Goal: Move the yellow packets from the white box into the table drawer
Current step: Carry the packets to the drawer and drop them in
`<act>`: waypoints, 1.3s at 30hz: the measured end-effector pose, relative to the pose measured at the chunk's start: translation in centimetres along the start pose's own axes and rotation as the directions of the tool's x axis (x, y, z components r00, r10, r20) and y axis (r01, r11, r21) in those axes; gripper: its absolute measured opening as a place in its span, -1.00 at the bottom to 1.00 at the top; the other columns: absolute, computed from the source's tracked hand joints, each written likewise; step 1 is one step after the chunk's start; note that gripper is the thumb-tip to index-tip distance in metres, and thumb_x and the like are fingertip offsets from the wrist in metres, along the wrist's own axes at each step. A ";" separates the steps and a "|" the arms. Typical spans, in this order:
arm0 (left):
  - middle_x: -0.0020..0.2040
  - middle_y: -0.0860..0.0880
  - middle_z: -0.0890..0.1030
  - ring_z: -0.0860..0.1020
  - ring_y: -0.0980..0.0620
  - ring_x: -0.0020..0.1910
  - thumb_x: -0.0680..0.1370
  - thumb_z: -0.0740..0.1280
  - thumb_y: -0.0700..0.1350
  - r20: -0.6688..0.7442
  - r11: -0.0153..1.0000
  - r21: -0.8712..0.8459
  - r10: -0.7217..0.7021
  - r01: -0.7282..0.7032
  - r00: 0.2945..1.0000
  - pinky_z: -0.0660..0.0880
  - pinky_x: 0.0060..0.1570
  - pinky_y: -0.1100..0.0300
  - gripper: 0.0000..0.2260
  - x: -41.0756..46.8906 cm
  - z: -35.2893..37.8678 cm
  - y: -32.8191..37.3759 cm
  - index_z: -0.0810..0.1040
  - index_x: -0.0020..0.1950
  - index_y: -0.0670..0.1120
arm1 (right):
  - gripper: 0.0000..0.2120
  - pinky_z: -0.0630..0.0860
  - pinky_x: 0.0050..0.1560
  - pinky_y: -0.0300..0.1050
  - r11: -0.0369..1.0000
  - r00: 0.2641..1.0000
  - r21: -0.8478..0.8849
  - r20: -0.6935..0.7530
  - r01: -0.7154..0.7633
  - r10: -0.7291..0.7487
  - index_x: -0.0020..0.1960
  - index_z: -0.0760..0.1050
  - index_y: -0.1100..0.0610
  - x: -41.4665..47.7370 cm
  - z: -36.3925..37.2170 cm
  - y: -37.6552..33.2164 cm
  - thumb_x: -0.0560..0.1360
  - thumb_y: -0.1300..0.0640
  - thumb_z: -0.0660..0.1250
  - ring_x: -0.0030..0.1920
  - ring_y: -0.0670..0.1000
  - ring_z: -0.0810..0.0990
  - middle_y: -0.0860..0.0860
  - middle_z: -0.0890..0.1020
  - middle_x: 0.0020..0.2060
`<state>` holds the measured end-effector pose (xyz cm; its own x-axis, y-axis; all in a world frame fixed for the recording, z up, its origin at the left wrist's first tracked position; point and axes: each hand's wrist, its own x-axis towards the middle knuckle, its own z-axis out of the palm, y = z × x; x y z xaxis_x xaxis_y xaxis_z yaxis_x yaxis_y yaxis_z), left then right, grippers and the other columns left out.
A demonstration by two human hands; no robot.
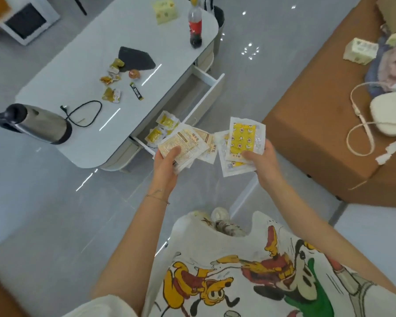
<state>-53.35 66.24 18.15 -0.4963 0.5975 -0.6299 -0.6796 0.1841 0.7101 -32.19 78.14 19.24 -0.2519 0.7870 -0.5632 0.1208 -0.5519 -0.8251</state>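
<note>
My left hand (167,163) grips a fanned stack of yellow packets (188,143) with their printed backs up. My right hand (261,161) holds a few more yellow packets (244,138), front side up with a yellow star pattern. Both hands hover just in front of the open table drawer (212,92). Inside the drawer's near end lie several yellow packets (164,126). The white box is not clearly in view.
The white table (114,46) carries a steel kettle (34,123) with its black cord (87,113), torn wrappers (111,81), a dark cloth (135,58), a cola bottle (195,26) and a yellow tissue pack (165,10). A brown sofa (311,124) with cables stands at the right.
</note>
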 end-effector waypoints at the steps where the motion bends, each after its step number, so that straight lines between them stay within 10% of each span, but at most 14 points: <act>1: 0.30 -0.14 0.55 0.57 -0.14 0.23 0.58 0.30 -0.27 -0.014 1.000 -0.013 0.009 -0.009 1.000 0.51 0.19 -0.10 -0.60 0.3 -0.1 0.2 0.35 0.41 -0.15 | -0.57 0.57 0.11 0.11 1.000 1.000 -0.015 0.019 -0.003 0.003 0.15 0.43 0.09 0.7 0.5 -0.6 0.38 0.43 0.39 0.04 0.12 0.64 0.09 0.63 0.05; 26: 0.26 -0.16 0.57 0.61 -0.12 0.17 0.53 0.37 -0.27 -0.310 0.991 -0.135 -0.065 0.024 0.948 0.56 0.13 -0.05 -0.57 20.9 -2.9 7.0 0.38 0.38 -0.18 | -0.52 0.56 0.13 0.07 0.945 0.975 -0.290 0.115 -0.152 0.192 0.24 0.33 0.09 25.8 15.4 -7.3 0.43 0.39 0.38 0.15 0.14 0.60 0.11 0.59 0.14; 39: 0.13 -0.05 0.60 0.62 -0.07 0.12 0.50 0.42 -0.27 -0.604 0.957 -0.287 -0.219 0.047 0.766 0.58 0.11 -0.04 -0.64 39.9 -10.2 -4.5 0.39 0.20 -0.01 | -0.51 0.55 0.15 0.07 0.778 0.936 -0.599 0.127 -0.191 0.328 0.27 0.33 0.14 50.8 24.7 7.4 0.40 0.37 0.35 0.12 0.09 0.60 0.06 0.59 0.09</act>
<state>-75.58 81.33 -13.45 -0.5580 -0.0538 -0.8281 -0.8286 -0.0194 0.5596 -67.84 107.19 -14.34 -0.3184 0.5207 -0.7922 0.7173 -0.4141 -0.5604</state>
